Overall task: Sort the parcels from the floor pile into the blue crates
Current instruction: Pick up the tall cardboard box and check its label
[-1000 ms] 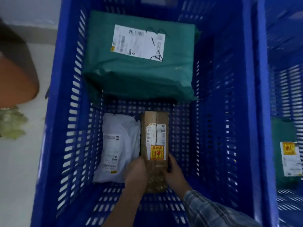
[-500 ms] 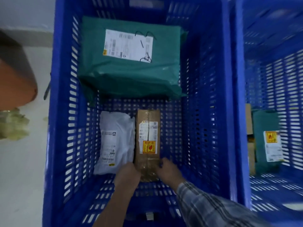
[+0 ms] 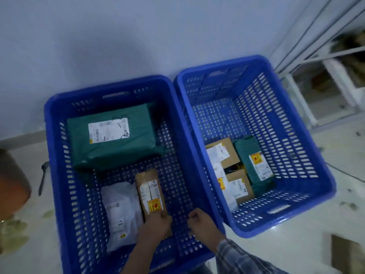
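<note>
Pale floor tiles [image 3: 296, 244] and a blank wall [image 3: 98, 36] are framing two blue crates that are sitting side by side, rims touching. I am seeing both hands low in the frame, inside the left crate [image 3: 59, 175]. My left hand [image 3: 156, 224] is resting on the near end of a narrow brown box [image 3: 151, 190], its grip curling over the cardboard. My right hand [image 3: 199, 220] is hovering just beside the box, apart from it, fingers curled in on nothing; a plaid sleeve [image 3: 241, 258] is trailing toward the lower right. Touching the box on its left, a white mailer [image 3: 120, 210] is lying flat. Farther up the frame, a large green parcel [image 3: 112, 135] is filling the crate's far end. In the right crate [image 3: 296, 155], toward centre right, brown boxes [image 3: 233, 175] and a smaller green parcel [image 3: 254, 159] are lying packed together. At the upper right, a white rack [image 3: 316, 80] is standing against the wall.
</note>
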Action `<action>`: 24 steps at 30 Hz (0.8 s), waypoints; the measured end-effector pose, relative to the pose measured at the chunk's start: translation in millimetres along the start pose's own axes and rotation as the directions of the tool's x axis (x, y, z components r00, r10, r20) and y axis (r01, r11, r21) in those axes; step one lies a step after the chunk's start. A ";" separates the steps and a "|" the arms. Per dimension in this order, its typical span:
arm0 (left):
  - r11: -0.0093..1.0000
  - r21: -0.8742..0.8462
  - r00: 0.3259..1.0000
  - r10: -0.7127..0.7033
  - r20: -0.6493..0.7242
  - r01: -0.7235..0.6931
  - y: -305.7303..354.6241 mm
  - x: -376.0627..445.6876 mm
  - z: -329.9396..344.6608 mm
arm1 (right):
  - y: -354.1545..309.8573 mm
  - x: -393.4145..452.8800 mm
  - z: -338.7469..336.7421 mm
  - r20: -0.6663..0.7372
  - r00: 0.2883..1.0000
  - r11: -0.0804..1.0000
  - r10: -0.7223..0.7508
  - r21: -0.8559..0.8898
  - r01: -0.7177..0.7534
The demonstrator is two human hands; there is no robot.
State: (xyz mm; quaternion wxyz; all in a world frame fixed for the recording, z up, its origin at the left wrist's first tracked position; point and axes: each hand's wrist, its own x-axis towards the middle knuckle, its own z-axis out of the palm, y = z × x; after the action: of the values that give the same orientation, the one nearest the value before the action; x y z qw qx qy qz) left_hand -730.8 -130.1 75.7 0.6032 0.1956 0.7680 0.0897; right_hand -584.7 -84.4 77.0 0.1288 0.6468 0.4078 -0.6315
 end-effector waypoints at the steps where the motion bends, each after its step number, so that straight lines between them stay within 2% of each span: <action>1: 1.000 0.015 0.999 0.027 0.021 -0.028 7.6 -3.7 4.0 | 1.7 -8.7 -8.8 -0.021 0.999 0.999 -0.033 0.033 0.033; 6: 0.993 -0.114 0.999 0.048 0.024 -0.045 67.4 -24.8 32.6 | 30.0 -52.2 -77.1 -0.306 0.948 0.968 -0.087 0.200 0.154; 8: 0.983 -0.041 0.983 0.180 0.021 -0.179 92.5 -31.6 55.4 | 52.4 -64.8 -108.6 -0.465 0.883 0.959 -0.061 0.220 0.182; 11: 0.911 0.124 0.910 0.367 0.193 -0.394 119.8 -41.5 105.8 | 99.0 -79.0 -148.1 -0.560 0.828 0.905 0.034 0.369 0.213; 14: 0.870 0.202 0.873 0.380 0.305 -0.449 132.7 -50.4 165.3 | 158.4 -95.1 -175.3 -0.538 0.825 0.844 0.171 0.512 0.159; 19: 0.900 0.308 0.921 0.204 0.331 -0.310 122.6 -66.3 262.3 | 272.5 -129.4 -199.6 -0.460 0.823 0.779 0.332 0.626 0.036; 24: 0.754 0.557 0.907 0.119 0.404 -0.347 114.5 -94.2 347.9 | 383.6 -168.7 -221.4 -0.371 0.784 0.627 0.497 0.779 -0.030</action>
State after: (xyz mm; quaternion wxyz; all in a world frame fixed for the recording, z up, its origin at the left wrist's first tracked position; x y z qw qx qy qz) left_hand -355.9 -98.9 113.3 0.6140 0.4900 0.6058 -0.1262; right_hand -140.4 -238.4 136.4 -0.1718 0.8503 0.0310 -0.4965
